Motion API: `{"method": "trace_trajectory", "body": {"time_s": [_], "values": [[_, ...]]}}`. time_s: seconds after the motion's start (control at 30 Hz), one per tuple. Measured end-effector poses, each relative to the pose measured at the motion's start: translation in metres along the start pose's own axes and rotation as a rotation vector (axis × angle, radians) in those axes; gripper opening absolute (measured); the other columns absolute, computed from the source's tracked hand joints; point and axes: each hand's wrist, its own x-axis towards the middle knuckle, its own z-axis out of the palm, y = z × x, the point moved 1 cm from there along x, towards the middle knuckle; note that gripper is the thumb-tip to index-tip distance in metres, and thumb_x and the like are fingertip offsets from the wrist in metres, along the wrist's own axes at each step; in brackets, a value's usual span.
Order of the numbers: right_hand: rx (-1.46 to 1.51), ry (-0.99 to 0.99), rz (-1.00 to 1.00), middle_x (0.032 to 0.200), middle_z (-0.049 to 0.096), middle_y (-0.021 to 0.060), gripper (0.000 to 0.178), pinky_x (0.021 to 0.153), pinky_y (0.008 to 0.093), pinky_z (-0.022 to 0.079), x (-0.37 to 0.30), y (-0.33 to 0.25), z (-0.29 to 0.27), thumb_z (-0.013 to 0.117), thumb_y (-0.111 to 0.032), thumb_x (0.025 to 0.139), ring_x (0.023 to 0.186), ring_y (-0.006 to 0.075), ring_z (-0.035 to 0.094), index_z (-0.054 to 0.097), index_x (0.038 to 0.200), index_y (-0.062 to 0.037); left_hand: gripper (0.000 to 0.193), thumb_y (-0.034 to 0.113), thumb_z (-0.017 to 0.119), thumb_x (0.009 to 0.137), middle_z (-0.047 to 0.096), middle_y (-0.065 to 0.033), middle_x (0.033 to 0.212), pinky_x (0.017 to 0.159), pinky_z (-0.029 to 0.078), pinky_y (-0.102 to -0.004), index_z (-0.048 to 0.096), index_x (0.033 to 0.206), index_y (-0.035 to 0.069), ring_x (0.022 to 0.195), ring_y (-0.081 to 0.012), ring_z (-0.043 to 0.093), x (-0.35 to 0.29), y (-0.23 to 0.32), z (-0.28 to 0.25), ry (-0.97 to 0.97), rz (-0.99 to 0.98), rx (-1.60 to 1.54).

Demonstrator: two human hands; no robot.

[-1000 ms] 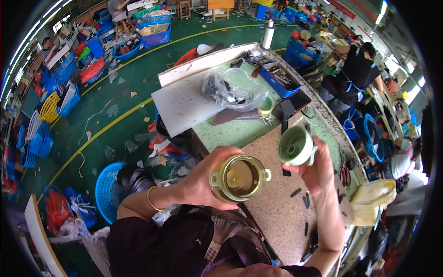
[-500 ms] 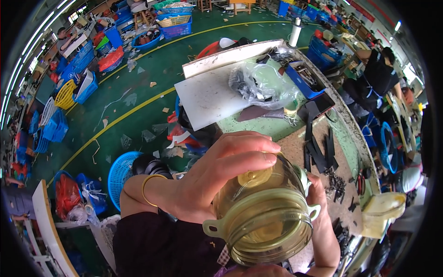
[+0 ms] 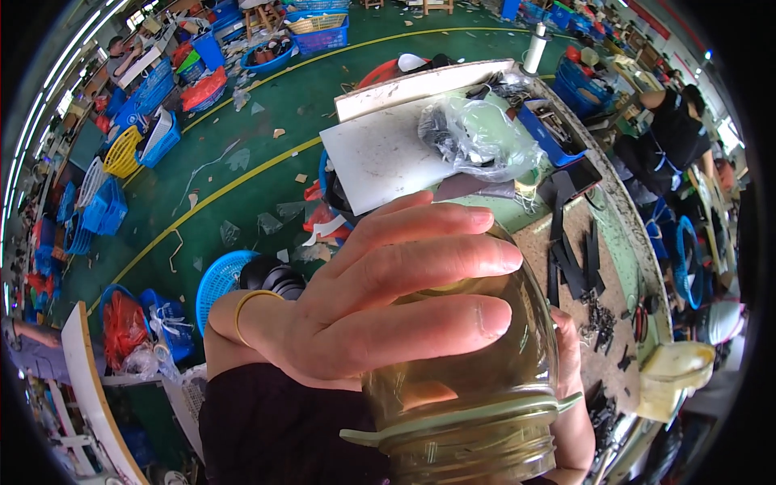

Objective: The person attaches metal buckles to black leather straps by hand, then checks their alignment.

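Note:
A large see-through yellowish jar [image 3: 517, 376] with a pale green band round its neck fills the lower middle, tipped so that its mouth lies at the bottom edge. Across its upper side lies my left hand [image 3: 404, 295], fingers bent round the wall, a gold bangle on the wrist. My right hand [image 3: 567, 347] grips the jar's far right side; most of its fingers are hidden behind the jar. Beyond it is a workbench [image 3: 558, 242] bearing black strips [image 3: 570, 267] and small dark scraps.
On the bench lie a white board [image 3: 380, 158], a clear plastic bag [image 3: 481, 141] and a blue tray [image 3: 546, 133]. A white spool [image 3: 534, 50] stands at its far corner. Blue baskets [image 3: 222, 283] sit on the littered green floor. Another person [image 3: 667, 141] works at right.
The jar has tipped, its mouth swinging down toward the bottom edge. My left hand has shifted right and spread farther over it. The pale green piece by my right hand is now hidden.

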Motion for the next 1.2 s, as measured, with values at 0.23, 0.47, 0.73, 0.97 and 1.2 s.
{"method": "trace_trajectory", "body": {"time_s": [0.23,0.47,0.73,0.97,1.2], "values": [[-0.111,-0.012,-0.055,0.111,0.059,0.0165,0.056,0.069,0.0472,0.06,-0.004,-0.004,0.019,0.059,-0.038,0.082,0.095,0.0303,0.064,0.05,0.122,-0.0001,0.071,0.025,0.086,0.062,0.054,-0.0191,0.117,0.097,0.038,-0.0567,0.043,0.118,0.02,0.114,-0.0418,0.05,0.002,0.005,-0.013,-0.121,-0.015,0.093],[-0.07,-0.006,-0.063,0.11,0.059,0.0165,0.054,0.068,0.0481,0.06,-0.005,0.001,0.015,0.06,-0.037,0.081,0.095,0.0305,0.064,0.052,0.119,0.0002,0.071,0.022,0.083,0.064,0.053,-0.0175,0.119,0.096,0.038,-0.059,0.042,0.122,0.02,0.114,-0.0432,0.049,0.006,0.004,-0.013,-0.104,0.008,0.098],[-0.059,0.014,-0.056,0.111,0.059,0.0161,0.05,0.07,0.0488,0.06,-0.005,0.002,0.017,0.06,-0.036,0.081,0.096,0.0302,0.064,0.052,0.117,-0.0009,0.071,0.021,0.082,0.064,0.053,-0.0167,0.119,0.094,0.041,-0.0579,0.042,0.122,0.021,0.114,-0.0446,0.049,0.008,0.003,-0.012,-0.09,0.02,0.101],[-0.032,-0.034,-0.02,0.112,0.059,0.0158,0.047,0.071,0.0488,0.059,-0.004,0.008,0.006,0.059,-0.035,0.082,0.096,0.0298,0.064,0.053,0.116,-0.0033,0.072,0.019,0.083,0.062,0.054,-0.0166,0.115,0.093,0.042,-0.058,0.042,0.122,0.021,0.111,-0.0457,0.05,0.008,-0.005,-0.006,0.031,0.174,0.174],[-0.056,-0.061,0.006,0.115,0.058,0.0156,0.053,0.075,0.049,0.058,-0.003,0.012,0.004,0.059,-0.036,0.082,0.1,0.0291,0.062,0.051,0.12,-0.0007,0.072,0.018,0.08,0.065,0.052,-0.0154,0.115,0.092,0.044,-0.0564,0.039,0.124,0.021,0.111,-0.0445,0.051,0.007,-0.003,-0.002,0.095,0.19,0.161]]}}
